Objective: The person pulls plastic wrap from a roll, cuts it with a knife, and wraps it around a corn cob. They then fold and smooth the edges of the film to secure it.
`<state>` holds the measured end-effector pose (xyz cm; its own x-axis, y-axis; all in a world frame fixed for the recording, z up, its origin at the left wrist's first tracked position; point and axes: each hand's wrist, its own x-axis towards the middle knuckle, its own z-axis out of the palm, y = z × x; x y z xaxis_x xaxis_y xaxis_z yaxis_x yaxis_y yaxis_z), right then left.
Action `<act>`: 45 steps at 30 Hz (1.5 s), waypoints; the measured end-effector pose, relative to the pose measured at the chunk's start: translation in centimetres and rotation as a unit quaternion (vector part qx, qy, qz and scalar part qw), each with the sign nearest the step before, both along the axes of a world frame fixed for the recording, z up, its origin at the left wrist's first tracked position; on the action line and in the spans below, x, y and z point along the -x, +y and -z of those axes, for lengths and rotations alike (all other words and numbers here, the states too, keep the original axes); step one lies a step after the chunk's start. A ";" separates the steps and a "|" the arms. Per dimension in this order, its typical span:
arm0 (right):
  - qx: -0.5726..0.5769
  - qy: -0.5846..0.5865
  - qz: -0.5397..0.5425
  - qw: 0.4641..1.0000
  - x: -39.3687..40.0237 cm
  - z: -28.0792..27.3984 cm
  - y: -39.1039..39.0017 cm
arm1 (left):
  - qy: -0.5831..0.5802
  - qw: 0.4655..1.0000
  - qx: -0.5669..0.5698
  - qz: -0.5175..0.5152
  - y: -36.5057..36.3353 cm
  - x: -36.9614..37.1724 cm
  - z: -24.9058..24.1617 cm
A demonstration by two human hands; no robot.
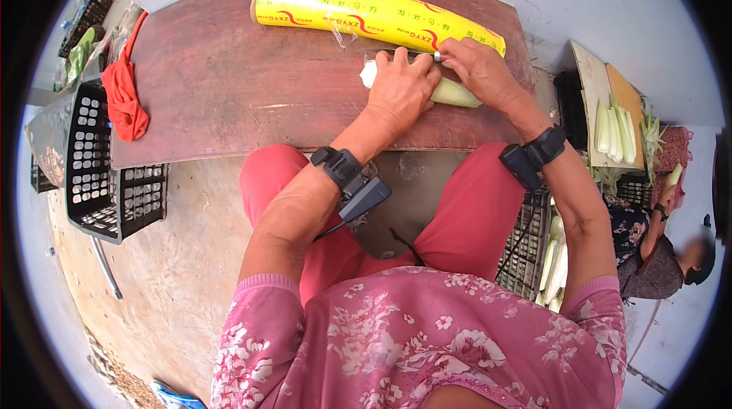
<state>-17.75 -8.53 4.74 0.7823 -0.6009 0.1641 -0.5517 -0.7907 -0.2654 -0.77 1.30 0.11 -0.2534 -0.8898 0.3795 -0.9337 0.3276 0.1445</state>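
Currently, I see the fingers of the left hand [402, 87] clamped over the pale green vegetable [457, 93] on the red tabletop [229, 100]. The right hand [486, 73] pinches a slim metal tool [438, 57] beside it, near the yellow plastic-wrap roll [374, 14].

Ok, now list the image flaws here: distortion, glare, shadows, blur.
Head view: strong fisheye, the table bowed along its far edge, black vignetting at the corners; pale glare on the yellow roll, faint sheen on the tabletop; dim shade on the floor between the knees; a blurred patch over the face of the person at right; both hands reasonably sharp.
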 end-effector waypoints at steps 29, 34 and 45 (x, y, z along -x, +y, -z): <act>0.066 0.053 0.011 0.996 -1.4 0.0 0.8 | 0.017 1.000 -0.013 -0.001 -0.1 0.1 -0.1; 0.053 0.027 0.002 0.998 -0.8 0.4 0.4 | 0.020 1.000 -0.023 -0.003 -0.1 0.1 -0.4; 0.041 0.063 0.018 0.997 3.9 -0.2 -0.3 | 0.020 1.000 0.005 0.000 -0.1 0.0 0.1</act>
<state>-21.60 -8.82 4.98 0.7781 -0.6174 0.1161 -0.6046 -0.7861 -0.1282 -0.78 1.24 0.02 -0.2384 -0.8858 0.3980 -0.9270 0.3297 0.1785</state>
